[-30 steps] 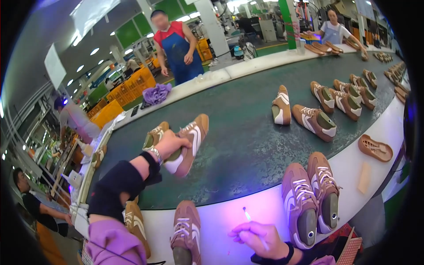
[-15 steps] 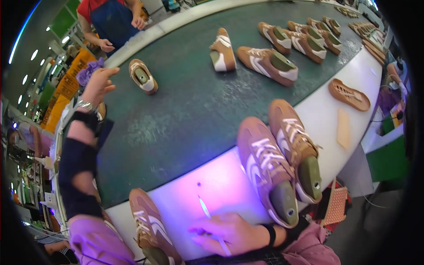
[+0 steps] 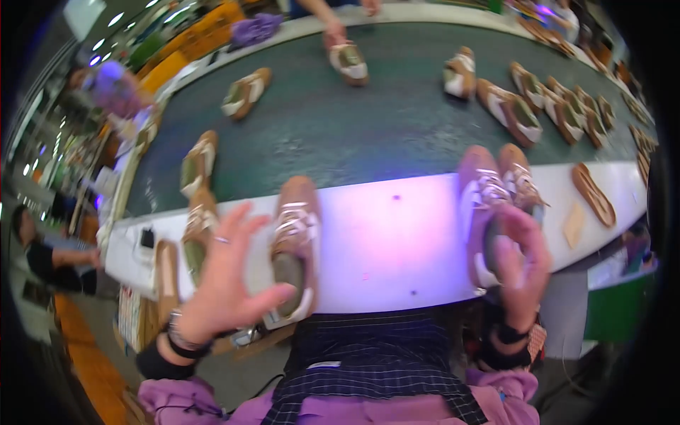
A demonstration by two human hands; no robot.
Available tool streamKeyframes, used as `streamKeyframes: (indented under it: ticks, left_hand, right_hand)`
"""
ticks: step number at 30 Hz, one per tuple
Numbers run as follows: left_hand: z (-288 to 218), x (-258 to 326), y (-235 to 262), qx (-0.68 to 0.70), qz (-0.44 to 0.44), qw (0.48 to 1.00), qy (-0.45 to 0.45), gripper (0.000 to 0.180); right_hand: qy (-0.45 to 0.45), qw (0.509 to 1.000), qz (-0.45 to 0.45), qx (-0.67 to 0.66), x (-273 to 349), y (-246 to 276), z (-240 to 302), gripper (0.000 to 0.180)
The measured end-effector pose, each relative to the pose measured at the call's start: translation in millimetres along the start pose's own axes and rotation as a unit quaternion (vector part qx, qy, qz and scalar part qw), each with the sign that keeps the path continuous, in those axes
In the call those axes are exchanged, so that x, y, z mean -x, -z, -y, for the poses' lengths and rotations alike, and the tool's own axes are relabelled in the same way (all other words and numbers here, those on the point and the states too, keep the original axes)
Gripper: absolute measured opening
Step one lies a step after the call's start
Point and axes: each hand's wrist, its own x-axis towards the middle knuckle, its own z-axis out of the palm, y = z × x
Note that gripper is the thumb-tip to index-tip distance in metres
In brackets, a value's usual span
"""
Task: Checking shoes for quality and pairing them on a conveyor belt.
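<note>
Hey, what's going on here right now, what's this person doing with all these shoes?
A person stands at a white bench edge beside a green conveyor belt carrying brown sneakers. Their right hand rests on the heel of a pair of sneakers on the bench. Their left hand is open, fingers spread, right by a single sneaker near the edge. Across the belt, another person's hand touches a shoe.

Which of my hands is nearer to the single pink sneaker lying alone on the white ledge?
Left. The left hand is spread open right beside the single pink sneaker; the right hand is far off, on a pair.
</note>
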Motion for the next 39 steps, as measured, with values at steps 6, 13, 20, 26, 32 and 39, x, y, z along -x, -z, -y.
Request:
streamKeyframes:
  ticks: [6,13,20,26,32,39]
  left_hand:
    - [9.4,47.1,-73.4,0.087,-0.059,0.994,0.037,0.093]
    - [37.7,26.7,-114.3,0.122,-0.161,0.979,0.041,0.072]
    - [55.2,19.5,-109.0,0.166,-0.151,0.973,0.051,0.065]
    - [97.4,24.4,-87.2,0.074,-0.168,0.98,0.075,0.061]
    - [128.7,31.8,-78.6,0.073,-0.155,0.981,0.091,0.06]
    - [68.4,47.1,-60.5,0.053,-0.271,0.957,0.091,0.045]
  right_hand:
    - [-0.014,0.992,0.02,0.12,9.8,15.2,-32.4,0.046]
    - [0.008,0.985,0.059,0.16,3.8,-11.6,-42.3,0.072]
    - [0.057,0.986,0.069,0.142,14.3,-49.8,-32.5,0.072]
    - [0.069,0.991,0.115,0.027,34.7,-158.2,-4.3,0.073]
    - [0.171,0.977,0.124,-0.042,45.6,-220.7,22.2,0.073]
    - [0.063,0.994,0.093,0.004,17.2,-90.7,11.9,0.065]
